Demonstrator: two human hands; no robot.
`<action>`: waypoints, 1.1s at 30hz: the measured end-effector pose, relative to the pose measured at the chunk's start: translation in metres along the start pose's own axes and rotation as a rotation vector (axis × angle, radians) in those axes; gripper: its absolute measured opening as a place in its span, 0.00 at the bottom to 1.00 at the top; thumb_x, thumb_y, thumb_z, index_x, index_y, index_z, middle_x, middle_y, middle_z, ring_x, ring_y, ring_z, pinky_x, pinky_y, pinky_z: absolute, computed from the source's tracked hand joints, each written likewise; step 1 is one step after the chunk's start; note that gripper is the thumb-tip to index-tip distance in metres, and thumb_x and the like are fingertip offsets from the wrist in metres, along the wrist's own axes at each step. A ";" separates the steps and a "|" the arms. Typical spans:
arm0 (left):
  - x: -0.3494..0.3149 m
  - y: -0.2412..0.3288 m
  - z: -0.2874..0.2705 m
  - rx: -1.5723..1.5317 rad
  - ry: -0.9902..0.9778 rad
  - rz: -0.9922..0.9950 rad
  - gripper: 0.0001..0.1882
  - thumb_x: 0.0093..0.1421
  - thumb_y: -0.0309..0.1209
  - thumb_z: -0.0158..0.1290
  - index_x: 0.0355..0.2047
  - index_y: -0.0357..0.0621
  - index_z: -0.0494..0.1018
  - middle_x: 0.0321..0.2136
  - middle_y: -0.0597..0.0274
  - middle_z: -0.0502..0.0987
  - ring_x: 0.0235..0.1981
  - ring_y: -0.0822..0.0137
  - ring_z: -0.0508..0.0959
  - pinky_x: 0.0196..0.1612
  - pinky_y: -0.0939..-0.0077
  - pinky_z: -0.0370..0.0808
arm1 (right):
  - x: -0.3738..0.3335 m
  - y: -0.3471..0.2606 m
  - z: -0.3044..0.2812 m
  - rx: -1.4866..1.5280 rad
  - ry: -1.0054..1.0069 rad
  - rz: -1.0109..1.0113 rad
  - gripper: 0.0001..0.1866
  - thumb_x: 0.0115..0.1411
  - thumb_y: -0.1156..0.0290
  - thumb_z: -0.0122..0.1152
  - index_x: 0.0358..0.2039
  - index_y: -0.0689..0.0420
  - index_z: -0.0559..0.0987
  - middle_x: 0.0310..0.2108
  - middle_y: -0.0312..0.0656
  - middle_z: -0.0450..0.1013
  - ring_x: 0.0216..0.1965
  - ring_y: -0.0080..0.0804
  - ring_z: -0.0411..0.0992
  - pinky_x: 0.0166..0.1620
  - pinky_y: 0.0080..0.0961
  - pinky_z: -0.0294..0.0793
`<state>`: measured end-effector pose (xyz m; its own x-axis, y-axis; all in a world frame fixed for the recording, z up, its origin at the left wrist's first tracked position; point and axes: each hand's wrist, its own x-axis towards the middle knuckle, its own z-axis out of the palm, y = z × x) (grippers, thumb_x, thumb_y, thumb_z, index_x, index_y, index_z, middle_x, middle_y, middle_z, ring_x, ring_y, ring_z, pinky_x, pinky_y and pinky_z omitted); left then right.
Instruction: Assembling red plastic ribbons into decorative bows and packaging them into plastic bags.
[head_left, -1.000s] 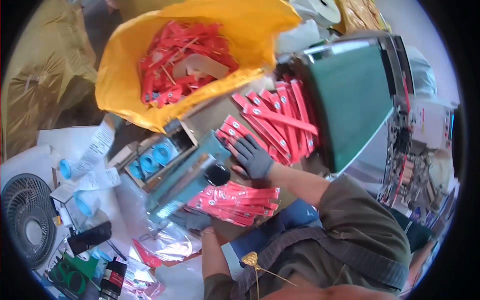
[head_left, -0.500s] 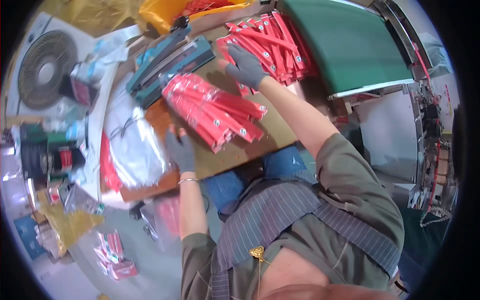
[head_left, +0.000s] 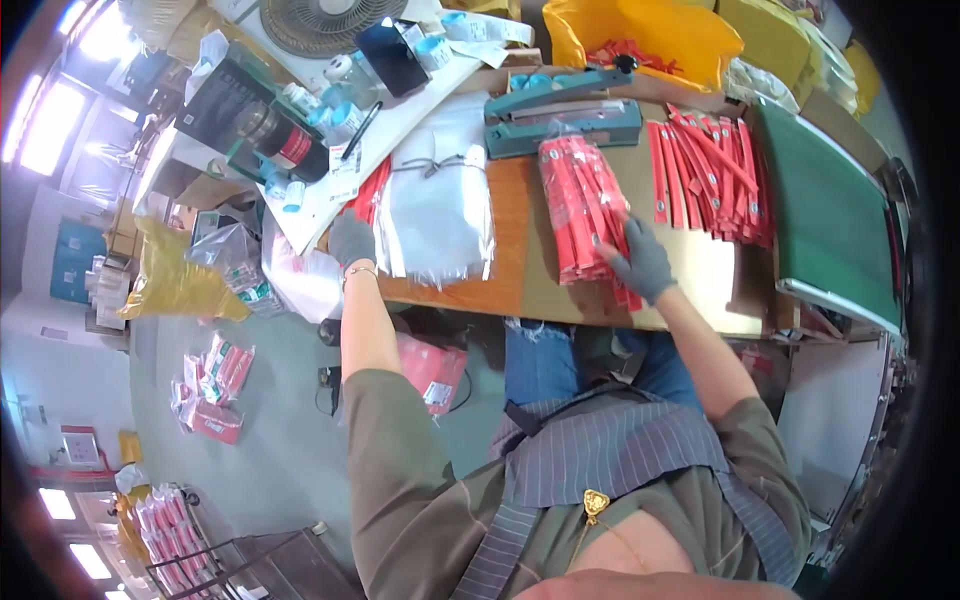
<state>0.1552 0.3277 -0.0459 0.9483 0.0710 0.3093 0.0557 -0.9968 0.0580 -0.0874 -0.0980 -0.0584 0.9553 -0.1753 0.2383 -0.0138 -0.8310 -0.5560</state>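
Note:
A clear plastic bag packed with long red strips (head_left: 575, 215) lies on the brown board in front of me. My right hand (head_left: 642, 264), in a grey fingerless glove, grips its right edge near the lower end, thumb over the strips and fingers along the side. Farther left, my left hand (head_left: 352, 240), in a matching glove, is at a narrow red piece (head_left: 371, 192) beside a stack of clear plastic bags (head_left: 435, 215); its fingertips are hard to make out. A dark teal bag sealer (head_left: 565, 125) stands just beyond the filled bag. Loose red strips (head_left: 705, 180) lie to the right.
Behind the sealer is a yellow bag (head_left: 690, 30) holding red pieces. A green-topped surface (head_left: 835, 215) borders the right side. On the white shelf at left stand a dark bottle (head_left: 285, 145), a phone (head_left: 392, 58) and small containers. Red packages (head_left: 218, 385) lie on the floor.
My right hand has left the loose strips and come to the filled bag. My left hand has moved left past the plastic bag stack. The view has swung left, and the filled bag lies straighter.

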 end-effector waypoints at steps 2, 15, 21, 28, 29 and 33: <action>0.014 -0.009 0.025 0.119 0.017 0.069 0.14 0.54 0.38 0.48 0.39 0.47 0.74 0.35 0.52 0.78 0.38 0.52 0.77 0.40 0.60 0.74 | -0.007 -0.004 0.007 0.149 -0.036 0.066 0.38 0.57 0.52 0.56 0.60 0.63 0.58 0.57 0.59 0.58 0.57 0.55 0.60 0.57 0.38 0.61; -0.071 -0.008 -0.004 -1.203 -0.359 -0.370 0.15 0.60 0.38 0.45 0.25 0.37 0.70 0.16 0.61 0.70 0.18 0.68 0.69 0.24 0.71 0.67 | -0.001 -0.019 -0.013 0.431 0.087 0.281 0.36 0.57 0.58 0.57 0.60 0.63 0.58 0.56 0.53 0.62 0.58 0.43 0.60 0.58 0.32 0.59; -0.278 0.080 -0.128 -1.280 -0.773 -0.422 0.09 0.61 0.32 0.48 0.32 0.37 0.71 0.22 0.63 0.72 0.18 0.72 0.72 0.22 0.79 0.69 | -0.062 0.036 -0.049 0.494 0.255 0.397 0.35 0.56 0.60 0.60 0.60 0.60 0.60 0.53 0.49 0.66 0.55 0.37 0.65 0.56 0.30 0.62; -0.226 0.170 -0.079 -1.416 -0.812 -0.425 0.09 0.57 0.30 0.50 0.32 0.36 0.72 0.20 0.60 0.74 0.20 0.70 0.75 0.19 0.79 0.70 | -0.049 0.040 -0.090 0.590 0.263 0.330 0.33 0.55 0.63 0.60 0.59 0.60 0.61 0.53 0.50 0.66 0.54 0.39 0.66 0.56 0.31 0.63; -0.204 0.195 -0.094 -1.232 -0.748 -0.371 0.09 0.56 0.29 0.50 0.32 0.35 0.72 0.19 0.59 0.74 0.20 0.69 0.76 0.22 0.77 0.71 | -0.035 0.036 -0.098 0.533 0.232 0.304 0.34 0.55 0.63 0.61 0.59 0.60 0.61 0.54 0.51 0.65 0.56 0.42 0.64 0.57 0.33 0.62; -0.159 0.288 -0.090 -0.827 0.117 0.537 0.17 0.58 0.38 0.52 0.40 0.35 0.72 0.31 0.50 0.76 0.34 0.62 0.77 0.38 0.72 0.72 | 0.032 0.096 -0.131 -0.016 0.298 0.336 0.43 0.51 0.50 0.61 0.59 0.64 0.58 0.59 0.60 0.55 0.61 0.54 0.54 0.60 0.38 0.56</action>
<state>-0.0081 0.0330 0.0068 0.7447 -0.3344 0.5776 -0.6498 -0.5611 0.5128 -0.0970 -0.2523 -0.0003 0.7701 -0.5795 0.2665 -0.3157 -0.7094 -0.6302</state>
